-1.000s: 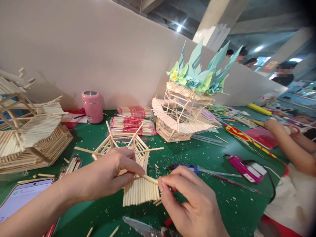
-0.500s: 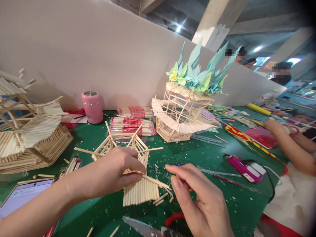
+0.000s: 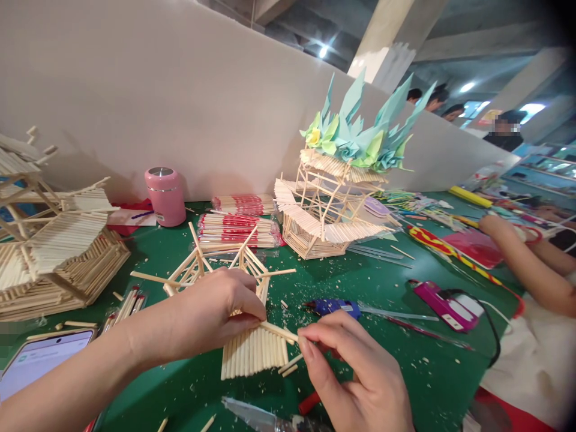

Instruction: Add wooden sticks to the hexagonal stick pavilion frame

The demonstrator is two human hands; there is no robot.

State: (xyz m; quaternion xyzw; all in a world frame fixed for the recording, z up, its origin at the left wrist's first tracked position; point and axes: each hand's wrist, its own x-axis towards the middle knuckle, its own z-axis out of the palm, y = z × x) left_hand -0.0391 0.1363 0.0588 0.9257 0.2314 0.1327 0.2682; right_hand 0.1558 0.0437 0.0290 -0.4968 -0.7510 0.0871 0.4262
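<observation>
My left hand pinches a thin wooden stick over the slatted stick panel of a small wooden-stick model. The thumb and forefinger of my right hand close on the stick's right end. Beneath my left hand, part of the model is hidden. Short cut sticks lie beside the panel. A blue glue gun rests just behind my right hand. In front is a tool with a metal blade, partly cut off by the frame.
Bundled sticks and a pink flask stand at the back. Larger stick models sit left and behind, the latter topped with paper leaves. A phone lies left, a magenta power strip right, near another person's arm.
My right hand has moved slightly left, and its fingertips have come onto the stick's end. The glue gun behind it has come into fuller view. My left hand keeps its pinch.
</observation>
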